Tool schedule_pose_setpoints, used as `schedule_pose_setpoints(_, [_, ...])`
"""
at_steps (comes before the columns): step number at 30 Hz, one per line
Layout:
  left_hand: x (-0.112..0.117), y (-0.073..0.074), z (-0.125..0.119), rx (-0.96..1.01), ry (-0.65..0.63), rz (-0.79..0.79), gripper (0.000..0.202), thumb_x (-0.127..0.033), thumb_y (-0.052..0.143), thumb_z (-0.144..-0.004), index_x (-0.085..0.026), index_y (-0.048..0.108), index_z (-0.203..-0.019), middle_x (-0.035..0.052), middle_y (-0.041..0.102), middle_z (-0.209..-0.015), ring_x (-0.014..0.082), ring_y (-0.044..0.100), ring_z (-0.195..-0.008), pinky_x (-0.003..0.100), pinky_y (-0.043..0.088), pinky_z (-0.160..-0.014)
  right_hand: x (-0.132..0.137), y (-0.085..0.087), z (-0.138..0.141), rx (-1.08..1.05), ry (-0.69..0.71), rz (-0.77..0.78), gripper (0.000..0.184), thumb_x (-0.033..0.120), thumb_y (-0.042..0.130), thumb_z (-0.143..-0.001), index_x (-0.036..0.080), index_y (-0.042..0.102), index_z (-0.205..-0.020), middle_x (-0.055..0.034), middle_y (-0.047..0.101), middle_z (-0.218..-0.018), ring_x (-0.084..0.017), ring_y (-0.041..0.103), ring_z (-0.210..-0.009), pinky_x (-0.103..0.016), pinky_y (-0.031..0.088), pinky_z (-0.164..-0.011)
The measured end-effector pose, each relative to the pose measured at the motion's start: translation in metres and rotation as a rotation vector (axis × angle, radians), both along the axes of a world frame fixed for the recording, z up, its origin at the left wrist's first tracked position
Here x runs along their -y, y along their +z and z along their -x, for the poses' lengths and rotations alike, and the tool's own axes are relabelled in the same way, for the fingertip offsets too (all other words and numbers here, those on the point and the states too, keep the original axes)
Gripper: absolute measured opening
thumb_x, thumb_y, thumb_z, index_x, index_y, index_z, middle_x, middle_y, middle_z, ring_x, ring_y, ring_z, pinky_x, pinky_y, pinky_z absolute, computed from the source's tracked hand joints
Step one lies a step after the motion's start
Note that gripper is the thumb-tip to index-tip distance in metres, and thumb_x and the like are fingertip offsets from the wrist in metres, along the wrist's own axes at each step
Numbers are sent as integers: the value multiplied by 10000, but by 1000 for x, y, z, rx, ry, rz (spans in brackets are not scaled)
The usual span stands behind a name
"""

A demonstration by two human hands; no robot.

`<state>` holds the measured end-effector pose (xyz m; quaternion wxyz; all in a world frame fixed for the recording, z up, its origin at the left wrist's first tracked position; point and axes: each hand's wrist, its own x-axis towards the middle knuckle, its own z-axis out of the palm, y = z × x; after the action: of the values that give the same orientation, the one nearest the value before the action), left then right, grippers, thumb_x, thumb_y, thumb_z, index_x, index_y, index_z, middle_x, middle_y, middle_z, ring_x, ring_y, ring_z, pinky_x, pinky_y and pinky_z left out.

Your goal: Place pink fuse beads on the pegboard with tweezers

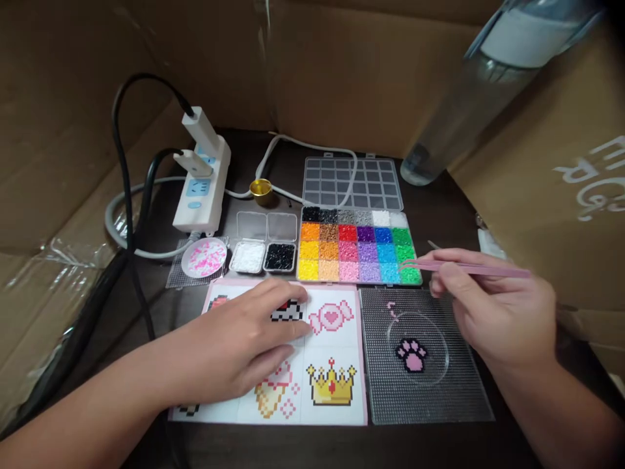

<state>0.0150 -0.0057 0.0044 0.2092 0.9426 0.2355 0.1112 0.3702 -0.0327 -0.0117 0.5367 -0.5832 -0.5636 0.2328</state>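
Note:
My left hand (254,332) lies with its fingers apart on a pattern sheet (360,410) of pixel designs, its fingertips beside the pink candy picture (332,317). Pink tweezers (478,268) are gripped in my right hand (508,306). Their tips appear over the front right corner of the multicoloured bead box (359,284); contact cannot be made out. A thin grey tip (432,245) pokes out by my right fingers. Below, the clear pegboard (459,400) carries a pink-and-black bead paw (414,355) and a few pink beads (392,311) near its upper left.
A round dish (184,262) of pink and white beads sits left of small boxes of white beads (247,258) and black beads (280,257). Behind are a power strip (215,195) with cables, a gold cup (261,190) and a clear bottle (454,117). Cardboard walls (381,85) surround the table.

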Motion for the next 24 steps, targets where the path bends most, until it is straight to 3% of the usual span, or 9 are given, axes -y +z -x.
schedule_pose_setpoints(3, [1, 3, 0, -13, 16, -22, 340, -161, 600, -1071, -264, 804, -1323, 133, 713, -1451, 338, 714, -1344, 428, 665, -1034, -11, 9, -3, 104, 10, -3, 94, 253, 866, -951, 303, 924, -896, -36, 905, -934, -197, 831, -784, -309, 697, -725])
schedule_pose_setpoints(7, [2, 2, 0, -9, 30, -4, 381, -145, 612, -1039, -292, 805, -1333, 114, 722, -1461, 336, 740, -1320, 429, 686, -1009, -31, 29, 5, 91, 61, 41, 66, 286, 887, -908, 329, 937, -905, -21, 898, -860, -189, 822, -680, -281, 686, -607])
schedule_pose_setpoints(10, [3, 0, 0, -9, 43, 19, 378, -149, 615, -1032, -295, 805, -1324, 109, 727, -1465, 343, 737, -1339, 436, 693, -1012, -41, 35, 19, 84, 99, 59, 46, 302, 907, -881, 336, 938, -880, -28, 903, -879, -215, 855, -742, -315, 726, -668])
schedule_pose_setpoints(16, [3, 0, 2, 9, 54, 56, 391, -121, 664, -1006, -297, 824, -1315, 107, 733, -1455, 337, 734, -1338, 419, 690, -1023, -45, 17, 43, 38, 134, 81, 112, 240, 869, -895, 327, 940, -893, -24, 899, -866, -204, 834, -703, -360, 757, -731])
schedule_pose_setpoints(24, [3, 2, 3, -6, 17, 83, 318, -145, 681, -1042, -233, 807, -1320, 152, 727, -1467, 352, 717, -1368, 472, 669, -1101, -35, 5, 37, -25, 79, 120, 61, 273, 898, -889, 308, 942, -913, -17, 855, -757, -143, 740, -537, -251, 678, -534])
